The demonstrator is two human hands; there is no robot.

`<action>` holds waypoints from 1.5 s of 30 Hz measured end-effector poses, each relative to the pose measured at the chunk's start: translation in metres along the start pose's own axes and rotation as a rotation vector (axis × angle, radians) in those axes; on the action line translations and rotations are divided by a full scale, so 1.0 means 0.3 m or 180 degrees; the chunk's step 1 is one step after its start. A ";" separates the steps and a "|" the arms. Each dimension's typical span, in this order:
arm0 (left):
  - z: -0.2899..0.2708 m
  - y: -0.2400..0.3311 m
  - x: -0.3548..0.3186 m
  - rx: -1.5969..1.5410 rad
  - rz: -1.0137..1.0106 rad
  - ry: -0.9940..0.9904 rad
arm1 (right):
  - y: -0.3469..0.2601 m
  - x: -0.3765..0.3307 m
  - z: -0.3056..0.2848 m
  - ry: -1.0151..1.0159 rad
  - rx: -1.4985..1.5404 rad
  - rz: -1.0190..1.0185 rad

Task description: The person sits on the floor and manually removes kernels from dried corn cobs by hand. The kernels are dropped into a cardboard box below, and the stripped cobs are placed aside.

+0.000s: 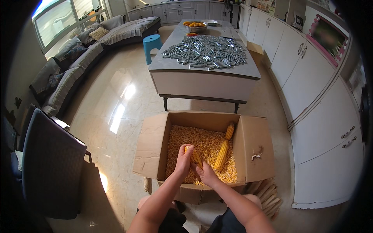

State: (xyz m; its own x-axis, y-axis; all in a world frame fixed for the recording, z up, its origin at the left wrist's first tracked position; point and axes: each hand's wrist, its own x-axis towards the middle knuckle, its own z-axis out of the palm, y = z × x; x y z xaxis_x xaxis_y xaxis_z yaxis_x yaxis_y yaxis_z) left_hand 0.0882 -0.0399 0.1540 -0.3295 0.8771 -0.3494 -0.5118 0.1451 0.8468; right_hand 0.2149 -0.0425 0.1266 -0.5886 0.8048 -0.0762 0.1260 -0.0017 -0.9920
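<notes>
Between my two hands is a yellow corn cob point(196, 157), held over an open cardboard box point(205, 117). My left hand point(183, 158) is wrapped round its upper part, and my right hand point(206, 174) grips its lower end. Loose corn kernels point(186, 136) cover the bottom of the box. Two more corn cobs lie on the kernels along the right wall: a long one point(221, 156) and, touching its far end, a shorter one point(230, 131). The fingers partly hide the cob I hold.
Stripped cobs point(266, 196) are piled right of the box, and a single one point(146, 184) lies left. Beyond stands a table point(202, 81) bearing many small metallic cylinders point(210, 52) and a bowl of corn point(195, 28). A blue stool point(152, 46) and dark chair point(52, 163) stand left; cabinets point(307, 77) line the right.
</notes>
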 end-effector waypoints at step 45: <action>-0.005 0.039 -0.017 0.1633 0.0282 -0.0536 | -0.027 -0.036 -0.050 0.0008 -0.0910 0.0273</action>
State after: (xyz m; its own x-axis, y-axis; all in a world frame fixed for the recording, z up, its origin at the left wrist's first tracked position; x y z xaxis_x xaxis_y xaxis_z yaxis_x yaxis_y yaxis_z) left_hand 0.0828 -0.0434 0.1651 -0.2007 0.9512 -0.2345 -0.0213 0.2351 0.9717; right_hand 0.2322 -0.0423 0.1369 -0.5641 0.8105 -0.1578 0.3950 0.0971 -0.9135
